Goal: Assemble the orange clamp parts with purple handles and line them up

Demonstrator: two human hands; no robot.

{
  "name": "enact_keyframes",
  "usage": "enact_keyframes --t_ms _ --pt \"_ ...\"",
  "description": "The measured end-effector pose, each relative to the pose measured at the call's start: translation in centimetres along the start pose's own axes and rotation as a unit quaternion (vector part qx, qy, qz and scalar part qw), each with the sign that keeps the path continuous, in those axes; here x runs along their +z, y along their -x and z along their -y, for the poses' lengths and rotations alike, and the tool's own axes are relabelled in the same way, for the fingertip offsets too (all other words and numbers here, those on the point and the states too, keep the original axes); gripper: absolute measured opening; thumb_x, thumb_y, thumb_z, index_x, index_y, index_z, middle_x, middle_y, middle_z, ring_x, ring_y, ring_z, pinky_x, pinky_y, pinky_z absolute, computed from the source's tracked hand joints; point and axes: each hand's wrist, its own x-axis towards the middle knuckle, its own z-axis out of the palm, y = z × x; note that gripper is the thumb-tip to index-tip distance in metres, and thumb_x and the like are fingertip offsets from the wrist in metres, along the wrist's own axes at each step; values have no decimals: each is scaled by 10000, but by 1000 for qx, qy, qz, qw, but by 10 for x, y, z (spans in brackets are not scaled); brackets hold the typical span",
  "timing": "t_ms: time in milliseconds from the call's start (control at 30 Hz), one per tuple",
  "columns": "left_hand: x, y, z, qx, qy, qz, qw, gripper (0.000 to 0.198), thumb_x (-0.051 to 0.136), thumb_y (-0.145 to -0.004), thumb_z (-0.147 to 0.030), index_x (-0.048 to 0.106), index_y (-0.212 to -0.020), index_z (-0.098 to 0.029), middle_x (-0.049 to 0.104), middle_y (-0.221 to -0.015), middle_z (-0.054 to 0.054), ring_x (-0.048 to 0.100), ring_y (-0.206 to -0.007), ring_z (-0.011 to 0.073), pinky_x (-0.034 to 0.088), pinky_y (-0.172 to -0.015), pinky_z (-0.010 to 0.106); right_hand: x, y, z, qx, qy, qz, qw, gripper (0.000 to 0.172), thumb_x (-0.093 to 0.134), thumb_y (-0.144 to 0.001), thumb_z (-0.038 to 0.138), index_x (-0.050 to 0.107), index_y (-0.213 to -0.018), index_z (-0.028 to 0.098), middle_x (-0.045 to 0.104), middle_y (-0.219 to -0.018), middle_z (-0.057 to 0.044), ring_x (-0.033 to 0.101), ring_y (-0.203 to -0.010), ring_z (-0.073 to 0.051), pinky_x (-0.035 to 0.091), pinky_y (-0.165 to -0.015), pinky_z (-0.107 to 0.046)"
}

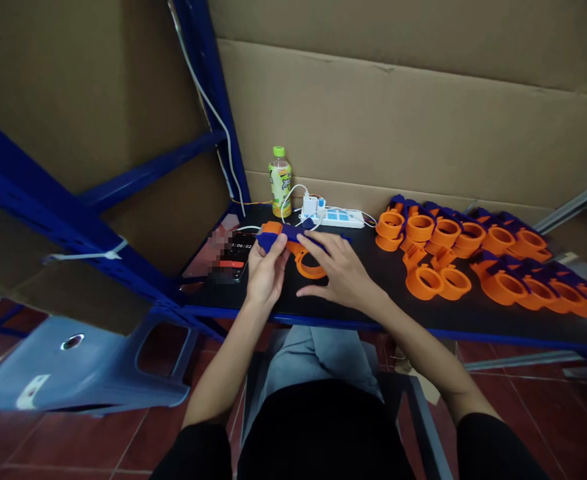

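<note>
My left hand (267,270) is closed on one end of an orange and dark purple plastic part (293,233), thumb pressed on its near side. An orange ring (309,267) of this part hangs below the purple bar. My right hand (340,270) is open, its fingers stretched over the purple bar and the thumb spread apart towards me. The right fingertips touch or nearly touch the bar; I cannot tell which. Some of the part is hidden behind my fingers.
Several similar parts (446,230) stand in rows on the black tabletop (373,293) at the right. A bottle (280,180) and a power strip (343,218) with white cables are at the back. A phone (238,250) lies left, near the blue frame (173,300). A blue stool (83,360) stands lower left.
</note>
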Motion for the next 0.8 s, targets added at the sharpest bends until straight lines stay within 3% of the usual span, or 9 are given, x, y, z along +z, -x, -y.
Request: enact_keyframes --t_ms 67,167,233,300,367,467,567,667,800 --pt "0 1 0 -39 -2 22 999 355 949 -709 -314 698 -933 -202 754 -965 -6 729 -977 149 559 -990 303 0 17 0 -13 43 21 999 863 735 -950 426 295 -1673 254 493 -1600 -186 496 -1452 -366 464 -1158 -576" --pt "2 4 0 -86 -29 78 993 414 950 -713 -317 723 -1045 -220 773 -1096 25 732 -1098 189 554 -1035 354 -12 45 -9 -21 69 -2 997 918 691 -960 353 164 -1709 277 512 -1581 -187 527 -1431 -375 485 -1138 -609" --pt "2 3 1 -101 -35 93 990 459 935 -738 -351 728 -1133 -241 764 -1223 56 706 -1215 222 549 -1062 388 -35 67 -17 2 95 -38 995 969 729 -916 379 179 -1707 280 535 -1556 -189 552 -1396 -397 492 -1123 -638" --pt "-1 -1 1 -104 -39 95 989 446 898 -785 -398 732 -1169 -244 753 -1284 87 685 -1273 251 550 -1076 435 -69 91 -25 72 150 -78 983 969 764 -879 411 251 -1689 270 547 -1540 -194 551 -1389 -410 473 -1138 -654" --pt "-6 -7 -1 -105 -45 96 989 390 857 -828 -416 744 -1154 -235 762 -1271 106 702 -1245 272 565 -1059 481 -111 118 -37 192 226 -94 950 897 746 -891 438 323 -1662 261 525 -1565 -194 511 -1437 -410 426 -1182 -661" --pt "-11 -14 -3 -99 -55 88 990 325 856 -822 -347 757 -1105 -224 781 -1226 106 728 -1181 271 600 -1011 482 -172 163 -66 349 320 -107 874 792 720 -921 432 426 -1617 192 558 -1526 -236 503 -1456 -350 434 -1205 -513" --pt "-12 -16 -3 -99 -58 88 989 325 880 -776 -269 758 -1070 -206 788 -1192 100 741 -1134 260 622 -975 472 -212 201 -104 469 355 -73 806 752 719 -925 427 495 -1575 123 567 -1522 -276 508 -1458 -350 419 -1200 -460" --pt "-9 -13 -2 -107 -67 98 987 328 893 -754 -251 765 -1051 -194 789 -1159 96 747 -1103 247 632 -956 451 -225 224 -135 538 330 -27 775 698 689 -931 460 573 -1510 89 621 -1470 -276 578 -1381 -370 452 -1147 -470" --pt "-6 -9 -2 -112 -92 115 983 298 894 -751 -277 780 -1012 -189 791 -1122 99 748 -1071 238 641 -917 405 -220 235 -157 551 318 15 771 713 662 -938 415 554 -1513 8 604 -1481 -308 570 -1383 -379 440 -1142 -448"
